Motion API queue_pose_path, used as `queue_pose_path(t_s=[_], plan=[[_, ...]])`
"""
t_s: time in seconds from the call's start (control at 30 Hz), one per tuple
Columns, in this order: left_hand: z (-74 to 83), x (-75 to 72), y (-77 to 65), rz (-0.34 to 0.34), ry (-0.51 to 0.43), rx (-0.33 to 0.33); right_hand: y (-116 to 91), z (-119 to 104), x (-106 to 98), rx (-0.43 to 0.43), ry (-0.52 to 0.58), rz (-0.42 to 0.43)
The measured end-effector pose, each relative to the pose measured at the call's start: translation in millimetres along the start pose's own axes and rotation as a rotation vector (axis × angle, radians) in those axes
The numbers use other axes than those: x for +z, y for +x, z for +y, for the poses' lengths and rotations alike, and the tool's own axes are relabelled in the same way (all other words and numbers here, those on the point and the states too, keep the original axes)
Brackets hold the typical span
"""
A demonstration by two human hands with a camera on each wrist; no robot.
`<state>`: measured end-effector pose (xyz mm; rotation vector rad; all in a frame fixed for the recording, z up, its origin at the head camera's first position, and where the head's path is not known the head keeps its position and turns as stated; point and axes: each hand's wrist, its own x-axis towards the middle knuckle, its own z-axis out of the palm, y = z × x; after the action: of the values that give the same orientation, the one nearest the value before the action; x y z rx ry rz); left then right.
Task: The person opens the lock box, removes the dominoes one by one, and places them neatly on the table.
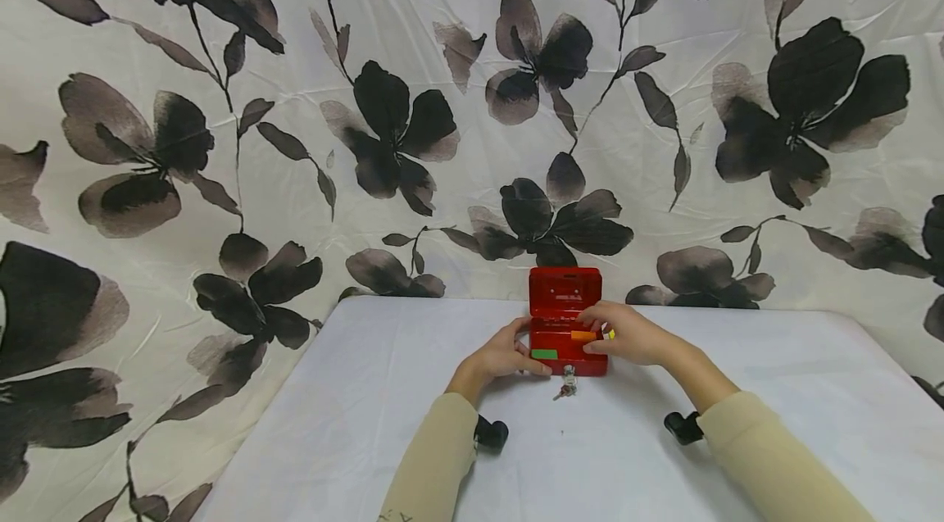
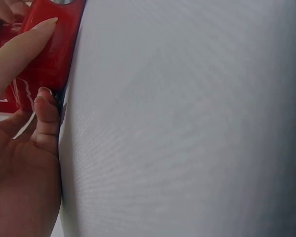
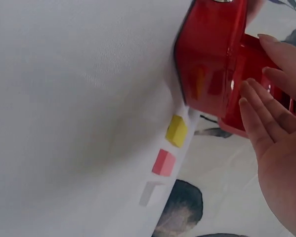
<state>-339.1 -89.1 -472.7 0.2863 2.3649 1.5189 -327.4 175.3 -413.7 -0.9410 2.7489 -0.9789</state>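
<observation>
A red cash box [image 1: 568, 364] stands on the table with its lid [image 1: 565, 291] raised. A small bunch of keys [image 1: 566, 384] hangs at its front lock. Inside lie a green block [image 1: 544, 354] and an orange block [image 1: 583, 336]. My left hand [image 1: 504, 352] grips the box's left side, its thumb against the front wall and its fingers along the side. Over the right edge reaches my right hand [image 1: 627, 333], thumb and fingers apart beside the orange block. The right wrist view shows its fingers [image 3: 269, 111] nearly straight; contact with the block cannot be made out.
On the table right of the box, a yellow block [image 3: 177, 131], a pink block [image 3: 163, 163] and a white block [image 3: 150, 193] stand in a row. Behind the white table [image 1: 413, 391] hangs a flowered cloth [image 1: 457, 202].
</observation>
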Motion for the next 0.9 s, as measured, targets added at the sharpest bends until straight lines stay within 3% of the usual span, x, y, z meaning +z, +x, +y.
queue_pose_path(t_s=[0.33,0.9], plan=[[-1.4,0.0,2.8,-0.011,-0.024,-0.01,14.2,2.5,8.2,-0.026,-0.04,-0.08],[-2.5,0.3,2.4,0.003,-0.007,-0.006,23.4,5.4,12.9,-0.015,-0.095,-0.111]])
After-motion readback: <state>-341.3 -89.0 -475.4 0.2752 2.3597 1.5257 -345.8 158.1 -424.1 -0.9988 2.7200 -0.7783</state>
